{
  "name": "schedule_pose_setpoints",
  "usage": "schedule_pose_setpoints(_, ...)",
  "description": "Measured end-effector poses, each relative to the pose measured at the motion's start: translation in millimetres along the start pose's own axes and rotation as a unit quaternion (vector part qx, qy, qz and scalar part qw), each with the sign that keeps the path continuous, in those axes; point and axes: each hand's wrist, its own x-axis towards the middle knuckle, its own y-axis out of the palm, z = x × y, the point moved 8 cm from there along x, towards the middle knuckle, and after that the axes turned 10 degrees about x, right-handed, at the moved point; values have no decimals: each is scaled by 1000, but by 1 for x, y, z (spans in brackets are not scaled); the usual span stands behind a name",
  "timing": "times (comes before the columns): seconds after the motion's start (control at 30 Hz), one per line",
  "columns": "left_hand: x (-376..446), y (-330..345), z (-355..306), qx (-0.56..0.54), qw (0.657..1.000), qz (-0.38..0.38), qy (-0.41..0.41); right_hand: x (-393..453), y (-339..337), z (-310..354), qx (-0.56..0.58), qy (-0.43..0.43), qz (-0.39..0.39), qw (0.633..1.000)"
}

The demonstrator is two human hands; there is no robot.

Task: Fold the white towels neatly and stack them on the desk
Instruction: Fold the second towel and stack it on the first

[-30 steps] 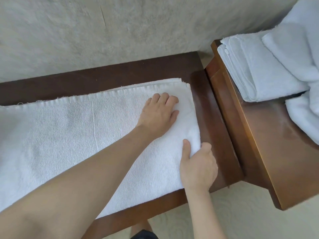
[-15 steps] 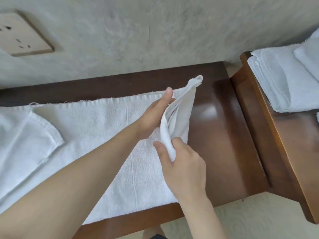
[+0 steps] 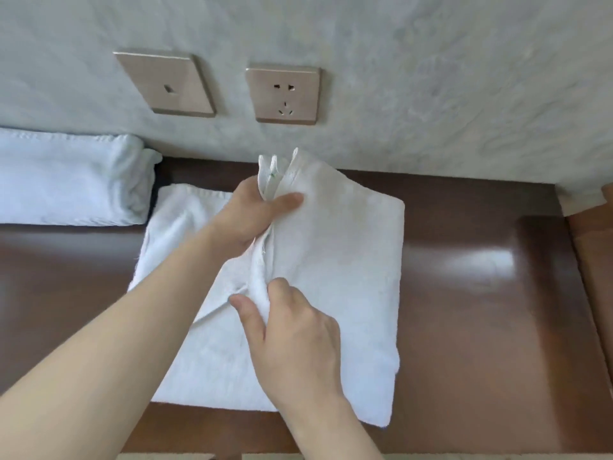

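Left hand (image 3: 252,214) grips the far end of a gathered towel edge, thumb pressed over the cloth and layered corners sticking up past it; right hand (image 3: 292,333) pinches the near end of that same edge between thumb and fingers. White towel (image 3: 348,277) lies partly folded on the dark wooden desk (image 3: 481,293), its held edge lifted mid-cloth. A folded towel (image 3: 66,180) sits at the desk's far left against the wall, below 2 wall plates (image 3: 283,94).

White towel (image 3: 348,260) lies half-folded on dark desk (image 3: 481,293), edge lifted.
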Motion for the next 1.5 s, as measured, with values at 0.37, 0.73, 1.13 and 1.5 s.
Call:
schedule_pose_setpoints(0.37,-54,-87,86,-156,979,25,-125,-18,61,33,89,83,26,992)
schedule_pose_setpoints(0.73,-83,-32,94,527,819,-94,206,-17,12,4,168,169,-114,965)
schedule_pose_setpoints(1.13,-77,-103,86,284,922,-238,109,-22,23,17,172,139,-112,969)
schedule_pose_setpoints(1.5,-74,-196,86,251,905,-341,46,-26,59,35,101,104,-60,988)
